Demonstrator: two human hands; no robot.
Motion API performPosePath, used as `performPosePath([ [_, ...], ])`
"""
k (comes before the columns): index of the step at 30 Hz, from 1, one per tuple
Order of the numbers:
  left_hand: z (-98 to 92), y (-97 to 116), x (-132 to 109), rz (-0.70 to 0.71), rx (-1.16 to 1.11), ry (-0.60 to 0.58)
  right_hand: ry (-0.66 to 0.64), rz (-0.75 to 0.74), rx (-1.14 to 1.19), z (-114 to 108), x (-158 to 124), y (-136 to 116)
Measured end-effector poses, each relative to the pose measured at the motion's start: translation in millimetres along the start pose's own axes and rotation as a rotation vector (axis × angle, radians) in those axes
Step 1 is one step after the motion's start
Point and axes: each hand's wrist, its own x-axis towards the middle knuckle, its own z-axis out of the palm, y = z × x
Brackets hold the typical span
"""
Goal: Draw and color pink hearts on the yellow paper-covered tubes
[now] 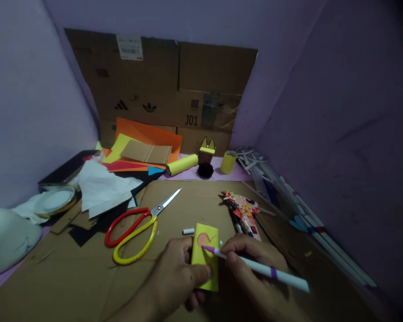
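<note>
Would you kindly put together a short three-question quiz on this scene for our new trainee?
1. Open question: what does the right hand hold?
2. True or false: the scissors have one red handle loop and one yellow one.
3. Multiple choice: what colour is the drawn-on piece in the left hand?
(a) orange
(b) yellow
(c) blue

Key:
1. A white marker with a purple tip.
2. True.
3. (b) yellow.
</note>
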Motion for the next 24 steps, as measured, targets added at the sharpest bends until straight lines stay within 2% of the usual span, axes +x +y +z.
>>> performPosePath([
  [3,-0.3,0.3,0.4,-0.014,-0.011,-0.005,0.050,0.039,0.000,0.1,1.4,-0.9],
  [6,-1.3,-0.7,2.4,0.013,-0.053,0.006,0.062,-0.008,0.035,1.4,3.1,-0.1],
  [9,-1.7,-3.3,5.4,0.065,-0.091,0.017,0.037,-0.068,0.059,2.4,2.7,1.1],
  [15,0.0,-0.9,1.5,-0.014,-0.035,-0.005,0.021,-0.036,0.015,-0.2,0.1,-0.8],
  [22,-2.3,1.6,-1.1,-0.023,0.002,-0.016,-0.066,-0.103,-0.005,-5.0,3.1,-1.4],
  [24,-2.2,1.3,-0.7,-0.020,-0.005,-0.017,-0.053,-0.099,-0.001,-4.3,3.1,-1.4],
])
